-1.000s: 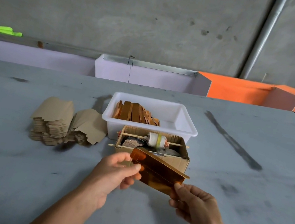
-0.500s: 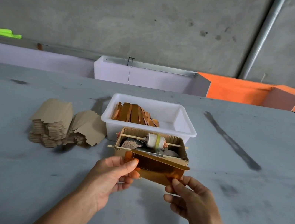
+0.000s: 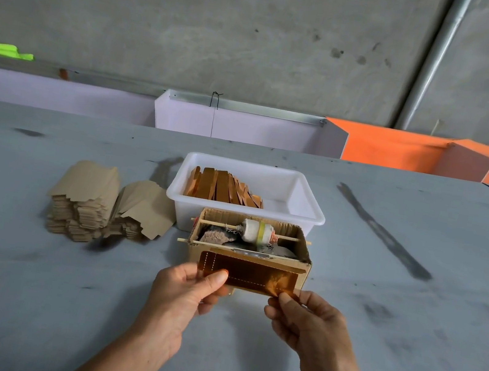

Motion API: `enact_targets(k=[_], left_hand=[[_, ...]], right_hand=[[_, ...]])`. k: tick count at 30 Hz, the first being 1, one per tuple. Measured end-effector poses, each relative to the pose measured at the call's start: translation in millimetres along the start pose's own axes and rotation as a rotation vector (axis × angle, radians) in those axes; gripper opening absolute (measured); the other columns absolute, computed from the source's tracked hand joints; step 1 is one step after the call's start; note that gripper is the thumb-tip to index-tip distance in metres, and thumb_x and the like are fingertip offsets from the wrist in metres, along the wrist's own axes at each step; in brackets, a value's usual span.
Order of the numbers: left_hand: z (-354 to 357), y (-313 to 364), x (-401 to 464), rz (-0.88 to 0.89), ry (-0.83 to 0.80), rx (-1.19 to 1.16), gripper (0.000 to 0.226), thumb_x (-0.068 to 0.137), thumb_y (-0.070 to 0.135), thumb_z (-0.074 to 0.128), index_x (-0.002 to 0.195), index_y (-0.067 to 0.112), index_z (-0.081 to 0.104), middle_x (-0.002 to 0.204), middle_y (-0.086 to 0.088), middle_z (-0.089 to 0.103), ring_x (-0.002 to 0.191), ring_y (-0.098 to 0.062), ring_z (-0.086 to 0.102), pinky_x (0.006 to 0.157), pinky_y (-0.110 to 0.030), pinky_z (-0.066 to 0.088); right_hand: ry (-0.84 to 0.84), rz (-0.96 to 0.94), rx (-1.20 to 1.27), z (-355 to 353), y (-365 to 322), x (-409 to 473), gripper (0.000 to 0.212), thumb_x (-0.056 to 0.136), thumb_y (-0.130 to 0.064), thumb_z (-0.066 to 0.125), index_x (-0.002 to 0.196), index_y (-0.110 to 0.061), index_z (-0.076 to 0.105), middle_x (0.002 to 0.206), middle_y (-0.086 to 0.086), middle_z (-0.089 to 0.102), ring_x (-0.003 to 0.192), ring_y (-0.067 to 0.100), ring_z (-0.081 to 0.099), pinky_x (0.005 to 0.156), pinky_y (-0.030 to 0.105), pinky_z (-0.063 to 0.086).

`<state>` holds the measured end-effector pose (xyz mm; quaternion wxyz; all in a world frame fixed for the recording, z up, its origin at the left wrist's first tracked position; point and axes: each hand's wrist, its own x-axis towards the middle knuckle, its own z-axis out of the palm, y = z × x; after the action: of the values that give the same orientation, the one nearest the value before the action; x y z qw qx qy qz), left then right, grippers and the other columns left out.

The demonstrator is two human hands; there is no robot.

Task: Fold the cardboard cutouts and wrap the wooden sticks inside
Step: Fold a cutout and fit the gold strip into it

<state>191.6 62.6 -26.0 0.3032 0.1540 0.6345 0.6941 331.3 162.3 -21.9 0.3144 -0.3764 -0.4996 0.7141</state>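
Before box, hands [image 3: 186, 292] pinch cutout [image 3: 249, 275].

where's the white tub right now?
Head view, centre: the white tub sits on the table directly behind the small cardboard box, with the cutout stacks to its left.

A small cardboard box [image 3: 302, 268] is sitting just beyond the hands, holding a white spool [image 3: 256, 232] on a thin skewer and grey lumps. Far beyond, white panels [image 3: 233, 125] and orange panels [image 3: 394, 150] are leaning against a concrete wall [image 3: 199, 22].
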Motion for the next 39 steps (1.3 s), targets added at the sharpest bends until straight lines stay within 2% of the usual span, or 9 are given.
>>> enact_targets(k=[5, 9, 13, 16, 19, 22, 28, 33, 39], left_hand=[[-1.4, 1.8, 0.7, 0.106, 0.04, 0.0, 0.011, 0.078, 0.008, 0.072, 0.068, 0.005, 0.067, 0.058, -0.003, 0.069, 0.05, -0.005, 0.059, 0.05, -0.014, 0.049], [-2.3, 3.2, -0.6, 0.188, 0.025, 0.002, 0.007, 0.077, 0.005, 0.072, 0.071, 0.005, 0.068, 0.058, -0.003, 0.069, 0.05, -0.003, 0.062, 0.049, -0.011, 0.047], [-1.7, 2.1, -5.4, 0.284, 0.029, -0.023, 0.009, 0.076, -0.003, 0.071, 0.072, 0.005, 0.068, 0.058, -0.003, 0.069, 0.053, -0.006, 0.065, 0.052, -0.011, 0.048], [1.8, 0.2, -7.5, 0.335, 0.054, -0.071, 0.021, 0.075, -0.009, 0.069, 0.087, 0.009, 0.064, 0.068, -0.004, 0.073, 0.06, -0.011, 0.068, 0.056, -0.013, 0.05], [7.6, -3.6, -8.0, 0.308, 0.121, -0.171, 0.032, 0.075, -0.011, 0.068, 0.095, 0.014, 0.059, 0.072, -0.002, 0.073, 0.064, -0.009, 0.067, 0.059, -0.012, 0.051], [15.3, -10.5, -10.1, 0.234, 0.145, -0.19, 0.03, 0.07, -0.007, 0.074, 0.089, 0.013, 0.061, 0.07, -0.001, 0.073, 0.058, -0.006, 0.065, 0.051, -0.012, 0.048], [23.7, -18.8, -10.8, 0.19, 0.122, -0.255, 0.022, 0.068, -0.01, 0.074, 0.081, 0.006, 0.065, 0.068, -0.005, 0.073, 0.056, -0.008, 0.066, 0.052, -0.015, 0.051], [32.2, -25.5, -14.5, 0.191, 0.098, -0.295, 0.022, 0.07, -0.013, 0.071, 0.082, 0.004, 0.064, 0.061, -0.004, 0.07, 0.051, -0.005, 0.061, 0.05, -0.013, 0.048], [27.4, -29.5, -8.9, 0.144, 0.116, -0.291, 0.016, 0.069, -0.007, 0.073, 0.074, 0.005, 0.064, 0.056, -0.004, 0.065, 0.047, -0.011, 0.054, 0.047, -0.021, 0.046]], right_hand=[[0.014, -0.015, 0.042, 3.1, 2.7, 2.5, 0.019, 0.081, 0.001, 0.066, 0.064, -0.003, 0.06, 0.068, 0.016, 0.066, 0.064, 0.021, 0.069, 0.06, 0.027, 0.052], [0.018, -0.013, 0.076, 6.5, 5.7, 2.5, 0.009, 0.076, 0.002, 0.07, 0.072, -0.002, 0.063, 0.066, 0.013, 0.068, 0.062, 0.018, 0.069, 0.059, 0.025, 0.051], [0.056, -0.026, 0.15, 10.1, 6.4, 2.0, 0.023, 0.076, 0.011, 0.066, 0.079, -0.009, 0.056, 0.065, 0.011, 0.067, 0.059, 0.019, 0.069, 0.056, 0.026, 0.052], [0.061, -0.038, 0.199, 13.5, 6.7, 1.0, 0.031, 0.078, 0.014, 0.063, 0.089, -0.013, 0.052, 0.073, 0.016, 0.067, 0.059, 0.021, 0.07, 0.059, 0.029, 0.052], [0.074, -0.06, 0.232, 18.2, 7.6, 0.1, 0.039, 0.079, 0.014, 0.063, 0.103, -0.014, 0.049, 0.084, 0.02, 0.067, 0.061, 0.023, 0.07, 0.061, 0.03, 0.051], [0.078, -0.062, 0.238, 22.1, 10.4, -0.9, 0.052, 0.077, 0.01, 0.066, 0.117, -0.015, 0.046, 0.095, 0.021, 0.068, 0.066, 0.025, 0.072, 0.064, 0.032, 0.053], [0.098, -0.025, 0.322, 25.1, 19.5, -3.1, 0.056, 0.073, 0.011, 0.069, 0.12, -0.01, 0.047, 0.083, 0.017, 0.067, 0.063, 0.021, 0.069, 0.06, 0.029, 0.052], [0.063, 0.059, 0.411, 39.5, 32.7, -4.8, 0.037, 0.065, 0.008, 0.074, 0.097, -0.004, 0.059, 0.072, 0.009, 0.067, 0.059, 0.015, 0.066, 0.052, 0.023, 0.052], [0.068, 0.079, 0.416, 35.7, 35.3, -1.7, 0.023, 0.071, 0.003, 0.071, 0.092, -0.001, 0.063, 0.071, 0.01, 0.066, 0.058, 0.014, 0.065, 0.053, 0.021, 0.05]])
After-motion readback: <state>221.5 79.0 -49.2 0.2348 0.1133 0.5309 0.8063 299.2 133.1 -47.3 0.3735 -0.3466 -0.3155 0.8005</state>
